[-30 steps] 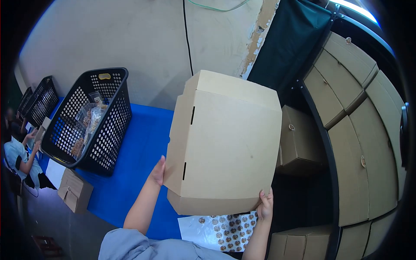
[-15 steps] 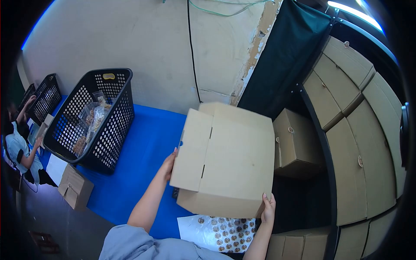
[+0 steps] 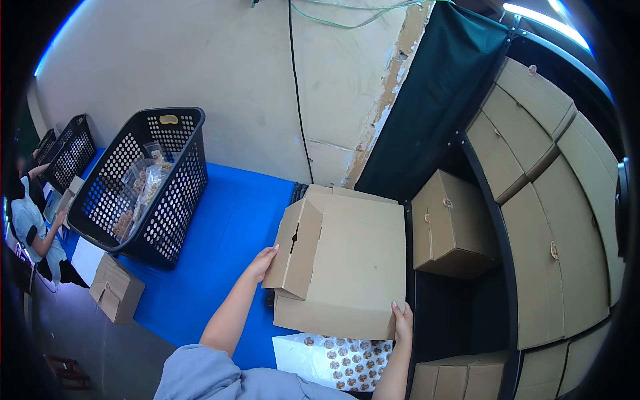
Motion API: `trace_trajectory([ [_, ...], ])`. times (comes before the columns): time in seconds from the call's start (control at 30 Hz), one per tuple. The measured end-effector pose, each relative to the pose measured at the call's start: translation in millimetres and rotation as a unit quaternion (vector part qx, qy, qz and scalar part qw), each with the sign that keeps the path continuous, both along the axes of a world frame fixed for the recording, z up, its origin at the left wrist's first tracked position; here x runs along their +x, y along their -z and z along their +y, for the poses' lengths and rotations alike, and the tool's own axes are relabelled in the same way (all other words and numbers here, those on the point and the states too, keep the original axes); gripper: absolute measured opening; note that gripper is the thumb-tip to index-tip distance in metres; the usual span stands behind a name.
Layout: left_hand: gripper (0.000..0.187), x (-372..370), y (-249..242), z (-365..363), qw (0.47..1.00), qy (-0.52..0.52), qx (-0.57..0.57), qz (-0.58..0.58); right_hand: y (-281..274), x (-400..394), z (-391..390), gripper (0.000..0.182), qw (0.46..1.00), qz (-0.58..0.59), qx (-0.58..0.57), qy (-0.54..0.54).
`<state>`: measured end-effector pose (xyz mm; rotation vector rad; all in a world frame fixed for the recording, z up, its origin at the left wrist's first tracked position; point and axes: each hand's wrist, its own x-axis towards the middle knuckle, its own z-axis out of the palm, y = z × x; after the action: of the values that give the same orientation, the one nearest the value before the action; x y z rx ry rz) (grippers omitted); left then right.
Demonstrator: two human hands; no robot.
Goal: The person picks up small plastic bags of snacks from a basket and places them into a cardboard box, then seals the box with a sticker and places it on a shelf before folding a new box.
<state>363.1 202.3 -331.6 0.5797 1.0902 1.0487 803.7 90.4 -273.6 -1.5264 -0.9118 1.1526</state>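
Observation:
A brown cardboard box [image 3: 357,257], with its left side folded up and other flaps spread, lies tilted before me over the blue table. My left hand [image 3: 262,265] is closed on the folded left panel, thumb and fingers at its outer edge. At the lower right corner, my right hand [image 3: 403,321] pinches the cardboard, thumb on top and the other fingers mostly hidden. Just below the box lies a sheet of round brown stickers [image 3: 347,363], partly covered by the cardboard and my right forearm.
On the blue table [image 3: 233,200] stands a black basket [image 3: 170,220] holding clear bags of food [image 3: 148,183]. A closed box [image 3: 115,288] sits at the table's left edge. Shelves of closed boxes [image 3: 540,257] rise on the right. A co-worker [image 3: 33,227] works at far left.
The box has come down and shifted slightly left and toward the table. Its left side panel has folded upward, showing a slot. Both hands have kept hold of it.

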Motion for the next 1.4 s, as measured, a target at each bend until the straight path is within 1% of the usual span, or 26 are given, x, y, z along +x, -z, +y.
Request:
trace_trajectory([
  [0.07,0.041,3,-4,2,0.998,-0.029,0.011,0.052,0,1,1,0.039,1.0,-0.003,0.003,0.003],
  [0.2,0.039,5,-25,-3,0.996,-0.034,0.034,0.076,0,-3,-2,0.039,1.0,0.01,0.002,0.015],
  [0.27,0.038,7,-36,-5,0.998,-0.055,0.032,0.002,3,-4,-4,0.038,1.0,0.014,0.002,0.022],
  [0.3,0.038,7,-40,-6,0.998,-0.055,0.031,0.003,4,-3,-4,0.039,0.999,0.033,0.001,0.03],
  [0.37,0.038,7,-43,-6,0.978,-0.044,0.031,-0.2,12,-2,-4,0.041,0.998,0.052,0.001,0.037],
  [0.4,0.038,7,-44,-6,0.978,-0.044,0.031,-0.2,16,-1,-3,0.043,0.995,0.094,0.007,0.03],
  [0.47,0.046,8,-43,-7,0.912,-0.008,0.011,-0.41,18,-1,-3,0.046,0.991,0.134,0.011,0.024],
  [0.5,0.046,9,-42,-6,0.912,-0.008,0.01,-0.411,20,-1,-2,0.048,0.988,0.153,0.007,0.021],
  [0.57,0.047,16,-51,-3,0.869,0.034,0.031,-0.493,12,-11,-2,0.051,0.985,0.171,0.003,0.017],
  [0.63,0.046,25,-59,-1,0.847,0.051,0.042,-0.527,3,-22,-4,0.055,0.98,0.191,-0.029,0.043],
  [0.67,0.046,31,-67,-1,0.824,0.07,0.052,-0.559,10,-23,-4,0.055,0.98,0.191,-0.03,0.041],
  [0.73,0.047,43,-77,0,0.82,0.071,0.06,-0.564,25,-27,-3,0.052,0.968,0.248,-0.036,0.027],
  [0.83,0.045,57,-86,5,0.802,0.09,0.12,-0.578,39,-29,-5,0.048,0.963,0.265,-0.036,0.0],
  [0.93,0.046,71,-116,4,0.757,0.112,0.143,-0.627,42,-29,-8,0.047,0.951,0.306,-0.034,-0.024],
  [0.97,0.047,75,-132,3,0.731,0.154,0.149,-0.648,41,-29,-11,0.046,0.942,0.332,-0.034,-0.03],
  [1.0,0.047,78,-142,3,0.73,0.154,0.148,-0.649,41,-28,-12,0.046,0.942,0.332,-0.034,-0.029],
  [1.07,0.048,84,-157,2,0.793,0.071,0.075,-0.6,36,-31,-17,0.05,0.948,0.313,-0.029,-0.048],
  [1.13,0.047,87,-174,0,0.809,0.066,0.107,-0.575,31,-36,-24,0.048,0.94,0.336,-0.008,-0.066],
  [1.17,0.046,88,-186,-6,0.918,-0.005,0.112,-0.38,30,-37,-25,0.047,0.93,0.358,0.015,-0.086],
  [1.2,0.044,88,-193,-7,0.976,-0.077,0.115,-0.166,36,-33,-25,0.047,0.929,0.358,0.018,-0.087],
  [1.23,0.042,79,-138,14,0.816,0.097,0.157,-0.548,48,-28,-27,0.049,0.906,0.407,0.023,-0.109],
  [1.27,0.042,81,-130,10,0.816,0.099,0.159,-0.547,56,-24,-28,0.052,0.88,0.455,0.028,-0.13],
  [1.3,0.041,83,-124,5,0.847,0.073,0.13,-0.51,55,-22,-26,0.052,0.88,0.456,0.029,-0.13],
  [1.33,0.041,84,-123,-2,0.875,0.047,0.1,-0.471,53,-21,-25,0.052,0.854,0.511,0.028,-0.095],
  [1.37,0.043,86,-120,-9,0.894,0.033,0.116,-0.431,52,-21,-26,0.053,0.824,0.563,0.026,-0.057],
  [1.4,0.043,83,-118,-15,0.895,0.034,0.113,-0.429,52,-19,-26,0.053,0.823,0.565,0.025,-0.055],
])
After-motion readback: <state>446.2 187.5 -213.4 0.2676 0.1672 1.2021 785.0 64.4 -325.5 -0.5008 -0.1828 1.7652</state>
